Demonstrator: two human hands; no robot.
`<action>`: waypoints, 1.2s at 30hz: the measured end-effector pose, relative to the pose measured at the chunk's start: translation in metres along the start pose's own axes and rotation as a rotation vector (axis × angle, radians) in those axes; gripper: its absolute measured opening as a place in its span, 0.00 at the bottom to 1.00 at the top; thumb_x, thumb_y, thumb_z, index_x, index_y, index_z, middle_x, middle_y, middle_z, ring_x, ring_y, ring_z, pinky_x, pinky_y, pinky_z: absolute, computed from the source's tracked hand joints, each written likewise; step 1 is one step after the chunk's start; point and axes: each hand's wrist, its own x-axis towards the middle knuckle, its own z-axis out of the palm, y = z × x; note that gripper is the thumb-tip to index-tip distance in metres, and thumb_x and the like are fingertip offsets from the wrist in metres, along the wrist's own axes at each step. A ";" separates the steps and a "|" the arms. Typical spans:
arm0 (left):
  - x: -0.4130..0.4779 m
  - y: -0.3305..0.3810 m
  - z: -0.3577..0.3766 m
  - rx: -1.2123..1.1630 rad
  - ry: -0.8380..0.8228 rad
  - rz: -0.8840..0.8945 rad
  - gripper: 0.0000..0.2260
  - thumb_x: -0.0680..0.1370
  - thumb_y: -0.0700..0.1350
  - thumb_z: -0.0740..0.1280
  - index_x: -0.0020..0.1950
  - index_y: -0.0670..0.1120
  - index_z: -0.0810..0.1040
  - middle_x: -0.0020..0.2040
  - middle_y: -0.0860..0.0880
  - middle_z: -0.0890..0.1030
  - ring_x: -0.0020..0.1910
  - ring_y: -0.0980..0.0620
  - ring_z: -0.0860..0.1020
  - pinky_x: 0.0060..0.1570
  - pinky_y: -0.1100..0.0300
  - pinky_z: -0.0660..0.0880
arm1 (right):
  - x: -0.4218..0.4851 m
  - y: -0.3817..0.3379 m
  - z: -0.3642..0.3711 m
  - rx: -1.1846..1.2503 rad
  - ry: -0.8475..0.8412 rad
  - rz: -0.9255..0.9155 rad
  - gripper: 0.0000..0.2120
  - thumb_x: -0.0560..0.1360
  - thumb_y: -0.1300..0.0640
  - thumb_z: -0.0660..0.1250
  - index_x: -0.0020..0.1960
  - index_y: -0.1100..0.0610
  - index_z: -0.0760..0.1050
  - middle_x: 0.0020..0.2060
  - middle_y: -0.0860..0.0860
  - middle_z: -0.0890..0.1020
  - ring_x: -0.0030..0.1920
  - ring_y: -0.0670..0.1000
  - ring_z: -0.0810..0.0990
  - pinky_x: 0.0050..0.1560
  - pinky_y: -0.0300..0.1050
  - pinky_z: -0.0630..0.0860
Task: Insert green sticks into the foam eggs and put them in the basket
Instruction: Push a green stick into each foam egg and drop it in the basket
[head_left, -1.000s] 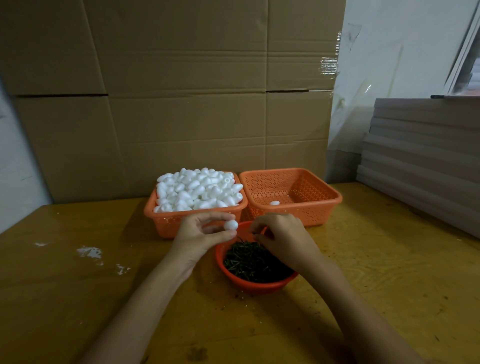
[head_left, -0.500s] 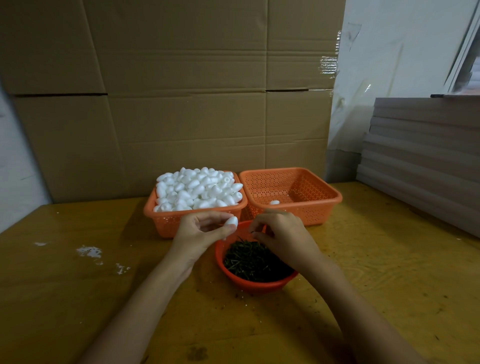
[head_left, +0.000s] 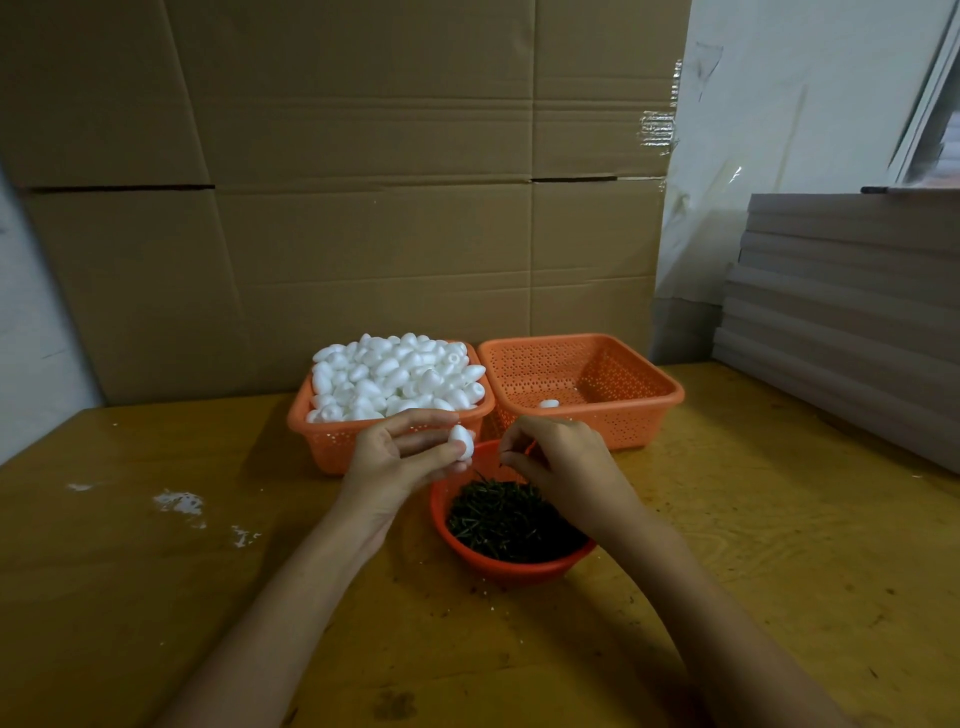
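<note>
- While the left hand (head_left: 395, 457) pinches one egg (head_left: 461, 441) between thumb and fingertips just above the far rim of the bowl (head_left: 519, 569), it has turned that egg over the last second. It showed as a round blob then and now stands longways, one end up.
- Right hand (head_left: 563, 460) has barely shifted. Its fingertips are drawn together over the far edge of the sticks (head_left: 509, 519); whether one is pinched between them I cannot tell, as it would be too thin to see.
- Hands sit near each other, not touching, with a small gap between egg and right fingertips.
- My reading: the egg is being lined up, so insertion is about to begin and is not yet done.
- Right basket (head_left: 649, 415) holds a lone egg (head_left: 548, 403), while the left basket (head_left: 332, 447) is heaped. The task looks barely started.
</note>
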 end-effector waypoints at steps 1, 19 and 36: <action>0.000 0.000 0.000 -0.023 -0.012 -0.001 0.22 0.67 0.40 0.81 0.60 0.40 0.85 0.54 0.38 0.88 0.52 0.40 0.88 0.47 0.58 0.85 | 0.000 0.000 0.000 0.009 0.002 0.001 0.03 0.78 0.56 0.74 0.50 0.50 0.81 0.44 0.42 0.84 0.45 0.43 0.81 0.48 0.45 0.80; 0.002 -0.001 0.002 -0.222 -0.042 -0.053 0.11 0.75 0.41 0.74 0.57 0.46 0.88 0.58 0.34 0.86 0.55 0.35 0.87 0.47 0.57 0.85 | 0.000 -0.008 -0.004 0.211 0.186 0.042 0.05 0.78 0.59 0.75 0.52 0.56 0.82 0.42 0.44 0.87 0.41 0.42 0.86 0.46 0.50 0.84; 0.005 -0.002 0.000 -0.417 0.010 -0.129 0.15 0.76 0.39 0.72 0.63 0.37 0.84 0.60 0.35 0.86 0.56 0.39 0.87 0.44 0.60 0.85 | -0.003 -0.014 -0.003 0.182 0.324 -0.149 0.05 0.78 0.59 0.76 0.53 0.55 0.85 0.45 0.44 0.87 0.46 0.41 0.85 0.46 0.45 0.83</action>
